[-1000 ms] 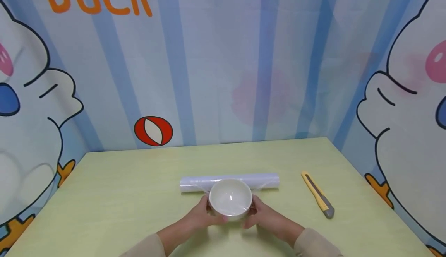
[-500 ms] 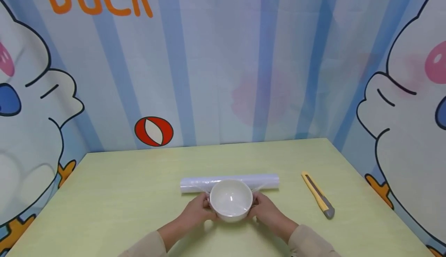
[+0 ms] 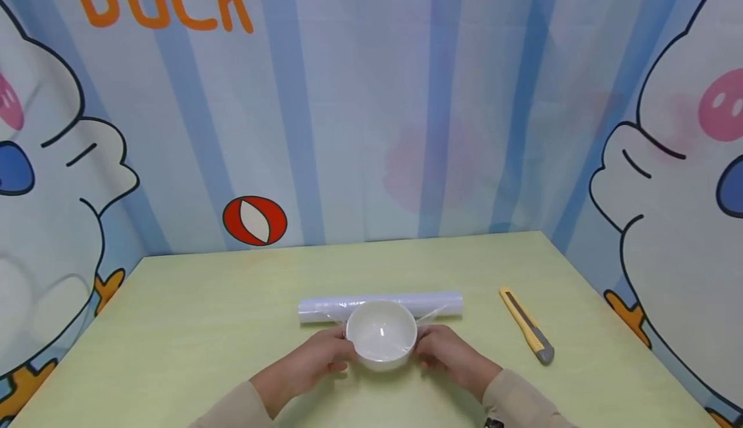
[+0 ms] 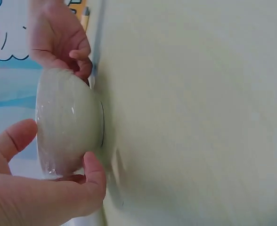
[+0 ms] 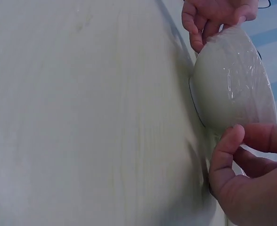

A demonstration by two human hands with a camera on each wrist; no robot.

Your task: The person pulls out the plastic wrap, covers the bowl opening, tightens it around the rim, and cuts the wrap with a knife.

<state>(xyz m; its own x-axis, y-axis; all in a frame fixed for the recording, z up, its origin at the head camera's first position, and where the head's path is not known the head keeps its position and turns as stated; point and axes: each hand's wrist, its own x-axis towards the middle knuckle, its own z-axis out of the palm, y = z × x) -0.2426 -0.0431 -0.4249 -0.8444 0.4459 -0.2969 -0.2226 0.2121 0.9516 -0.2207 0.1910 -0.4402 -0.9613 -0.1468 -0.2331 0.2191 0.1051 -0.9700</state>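
Observation:
A white bowl stands upright on the table, with clear cling film stretched over its mouth and clinging to its outer wall. My left hand holds the bowl from the left; in the left wrist view its thumb touches the rim and its curled fingers lie at the side wall. On the opposite side, my right hand brings thumb and finger together, pinching film at the bowl's wall. Behind the bowl lies the cling film roll, with film reaching from it to the bowl.
A yellow and grey utility knife lies on the table to the right of the roll. Behind the table hangs a blue striped cartoon curtain.
The left thumb has come off the bowl's front and moved to its left side. My right fingers have drawn back from the front to the right side. The bowl has barely moved.

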